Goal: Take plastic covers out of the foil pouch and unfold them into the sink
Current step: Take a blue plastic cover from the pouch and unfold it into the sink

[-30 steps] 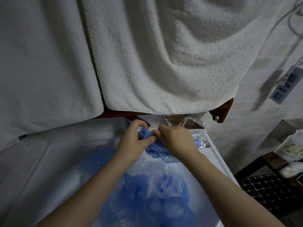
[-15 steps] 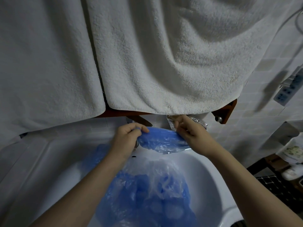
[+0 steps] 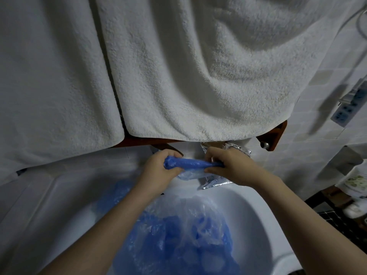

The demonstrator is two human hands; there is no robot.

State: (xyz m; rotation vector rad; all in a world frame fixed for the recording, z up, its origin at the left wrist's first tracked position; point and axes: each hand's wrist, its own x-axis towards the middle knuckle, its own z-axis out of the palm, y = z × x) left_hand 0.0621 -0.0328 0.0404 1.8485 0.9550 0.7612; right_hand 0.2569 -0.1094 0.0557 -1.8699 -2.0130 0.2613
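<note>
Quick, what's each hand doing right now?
Left hand: closed, gripping the left end of the blue plastic cover.
Right hand: closed, pinching the right end of the same cover.

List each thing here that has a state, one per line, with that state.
Blue plastic cover: bunched, stretched between both hands, not yet unfolded.
Left hand: closed on the cover's left end.
Right hand: closed on its right end.
Foil pouch: lying on the sink's back edge behind the hands.
Sink: holds a pile of covers.
Covers in sink: loose and crumpled.
Towels: hanging over a wooden rail.
</note>
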